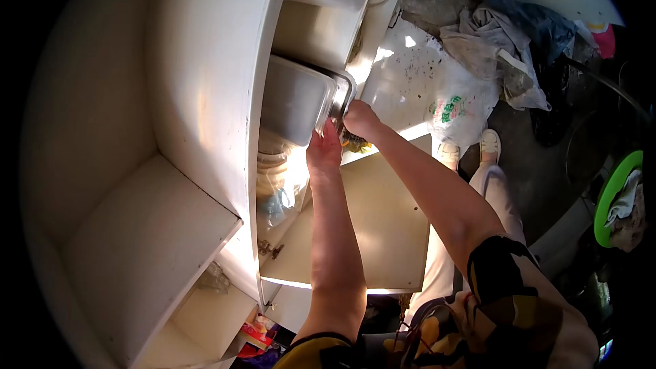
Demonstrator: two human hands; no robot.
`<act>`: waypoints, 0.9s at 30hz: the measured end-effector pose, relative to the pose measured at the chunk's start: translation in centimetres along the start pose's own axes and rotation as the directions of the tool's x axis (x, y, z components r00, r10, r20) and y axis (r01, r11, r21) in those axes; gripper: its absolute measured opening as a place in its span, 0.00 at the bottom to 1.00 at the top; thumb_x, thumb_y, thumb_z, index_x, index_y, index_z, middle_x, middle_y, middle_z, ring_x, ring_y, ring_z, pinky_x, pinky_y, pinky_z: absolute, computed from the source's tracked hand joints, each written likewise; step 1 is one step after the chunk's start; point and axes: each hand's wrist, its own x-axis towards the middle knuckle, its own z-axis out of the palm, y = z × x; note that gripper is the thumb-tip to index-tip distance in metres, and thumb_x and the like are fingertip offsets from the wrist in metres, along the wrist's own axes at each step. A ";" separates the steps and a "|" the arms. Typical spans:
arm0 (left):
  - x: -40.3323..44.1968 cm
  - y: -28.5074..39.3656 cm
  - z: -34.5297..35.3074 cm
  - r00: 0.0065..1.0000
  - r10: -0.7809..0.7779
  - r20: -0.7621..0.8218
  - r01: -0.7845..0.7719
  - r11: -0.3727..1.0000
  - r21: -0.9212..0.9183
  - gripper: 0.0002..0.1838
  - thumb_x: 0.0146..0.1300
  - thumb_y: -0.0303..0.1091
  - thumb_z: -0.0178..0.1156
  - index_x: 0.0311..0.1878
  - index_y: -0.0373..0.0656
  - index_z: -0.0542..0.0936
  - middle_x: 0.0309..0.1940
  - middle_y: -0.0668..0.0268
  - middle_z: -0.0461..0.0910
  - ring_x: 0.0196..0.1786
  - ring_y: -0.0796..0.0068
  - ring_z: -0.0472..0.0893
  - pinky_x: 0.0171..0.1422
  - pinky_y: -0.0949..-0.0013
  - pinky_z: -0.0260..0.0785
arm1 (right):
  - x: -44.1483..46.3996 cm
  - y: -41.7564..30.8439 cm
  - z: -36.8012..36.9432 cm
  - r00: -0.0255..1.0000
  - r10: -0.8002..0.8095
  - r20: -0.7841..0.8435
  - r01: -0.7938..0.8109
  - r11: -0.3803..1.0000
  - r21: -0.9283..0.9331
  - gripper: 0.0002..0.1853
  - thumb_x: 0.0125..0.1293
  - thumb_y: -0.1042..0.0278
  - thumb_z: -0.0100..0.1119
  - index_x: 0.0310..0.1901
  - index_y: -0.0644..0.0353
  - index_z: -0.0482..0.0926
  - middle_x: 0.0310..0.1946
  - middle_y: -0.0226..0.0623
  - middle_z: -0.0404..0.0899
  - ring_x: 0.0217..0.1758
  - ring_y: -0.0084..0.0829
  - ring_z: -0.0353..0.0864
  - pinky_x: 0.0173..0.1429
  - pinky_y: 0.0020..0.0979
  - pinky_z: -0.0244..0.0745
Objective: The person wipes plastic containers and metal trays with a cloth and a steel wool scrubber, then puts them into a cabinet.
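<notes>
A grey rectangular tray (295,99), which looks like metal or cloudy plastic, stands in the cabinet compartment. Behind its edge shows the shiny rim of a second metal tray (349,86). My left hand (324,150) holds the lower right corner of the grey tray, thumb and fingers around its edge. Closed at the rim of the second tray is my right hand (362,121); its fingertips are hidden. Below the trays, clear plastic bags (279,195) hold items I cannot make out.
An open cabinet door (376,215) lies below my forearms. White shelving (198,96) rises at the left. Crumpled bags and cloth (488,41) lie on the floor at upper right, with a white plastic bag (451,106). A green basin (605,208) stands at far right.
</notes>
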 end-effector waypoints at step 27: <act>-1.6 -1.5 0.0 0.993 0.105 -0.052 -0.070 0.885 0.461 0.20 0.66 0.35 0.46 0.56 0.35 0.59 0.47 0.48 0.70 0.52 0.49 0.73 0.55 0.51 0.69 | -12.1 13.2 -11.5 0.969 0.110 -0.222 0.048 0.795 0.605 0.14 0.55 0.66 0.59 0.41 0.64 0.78 0.31 0.35 0.79 0.36 0.24 0.77 0.42 0.23 0.70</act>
